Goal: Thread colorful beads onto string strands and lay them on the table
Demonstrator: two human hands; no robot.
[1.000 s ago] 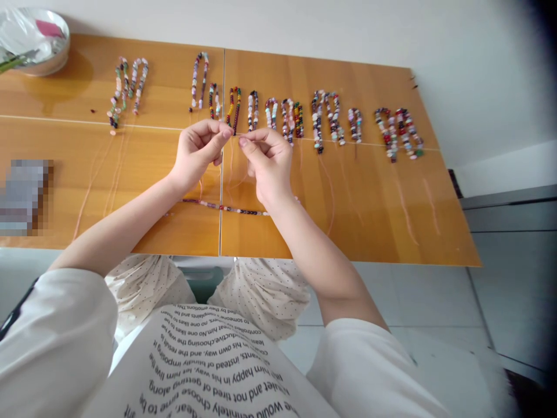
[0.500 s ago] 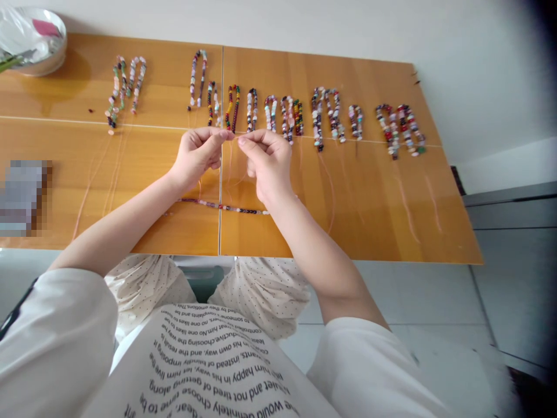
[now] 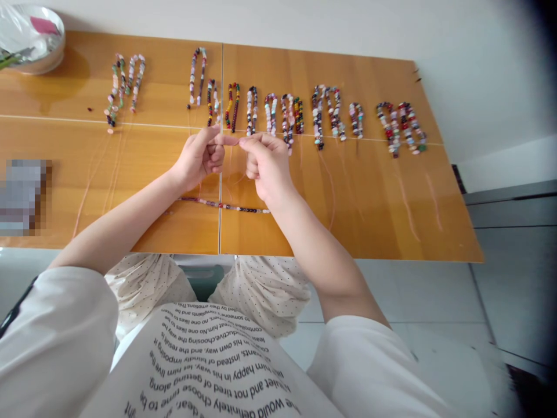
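My left hand [image 3: 201,155] is over the middle of the table, its index finger stretched toward the right hand and its other fingers curled. The thumb is raised off the index finger. My right hand [image 3: 268,165] pinches with thumb and index finger right at the left fingertip. A thin orange thread [image 3: 200,190] hangs below the left hand, and more of it curves beneath the hands; its course through the fingers is too fine to follow. Below, a string of small mixed beads [image 3: 230,207] lies stretched across the table, its right end by my right wrist.
Looped bead strands [image 3: 319,116] lie in a row along the back half of the wooden table [image 3: 383,209], some trailing threads. More strands [image 3: 124,87] lie at the back left, near a bowl [image 3: 56,55] holding plastic bags. A blurred-out flat object [image 3: 21,194] lies at the left.
The left thumb has parted from the index finger, which now reaches out straight to the right fingertips. The right hand has turned slightly, still pinching. The beads have not moved.
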